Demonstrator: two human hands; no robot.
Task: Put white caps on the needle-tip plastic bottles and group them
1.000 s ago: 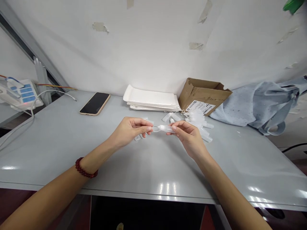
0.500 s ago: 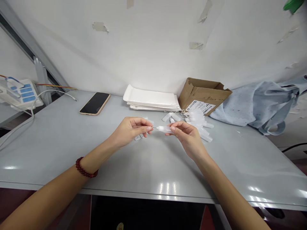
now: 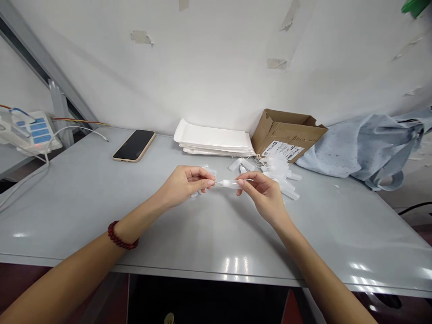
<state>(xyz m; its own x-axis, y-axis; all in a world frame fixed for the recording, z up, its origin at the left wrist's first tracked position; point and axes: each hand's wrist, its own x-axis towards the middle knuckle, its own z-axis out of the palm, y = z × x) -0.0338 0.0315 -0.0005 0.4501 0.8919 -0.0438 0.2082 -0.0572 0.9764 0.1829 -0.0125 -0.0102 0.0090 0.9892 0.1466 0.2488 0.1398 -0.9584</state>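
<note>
My right hand (image 3: 265, 193) pinches a small translucent plastic tube (image 3: 230, 183) between thumb and fingers, holding it level above the table. The tube's white pointed end faces left, and a thin strand (image 3: 218, 182) runs out of it; whether this is a needle or a string is too small to tell. Closed on the strand's far end are the thumb and fingertips of my left hand (image 3: 191, 183). Beyond and partly behind my left fingers lie a few similar clear tubes (image 3: 212, 171). To the right, past my right hand, is a pile of such tubes (image 3: 278, 168) with thin white strings.
A stack of white envelopes or sheets (image 3: 214, 138) lies by the wall, beside an open cardboard box (image 3: 290, 135). A light blue cloth bag (image 3: 357, 144) is at the right. The phone (image 3: 135, 145), white cable (image 3: 74, 127) and power strip (image 3: 37, 132) are at the left.
The tube's angle and my right fingers' grip on it have shifted very slightly. Both hands otherwise stay in place, and the camera view has moved a little.
</note>
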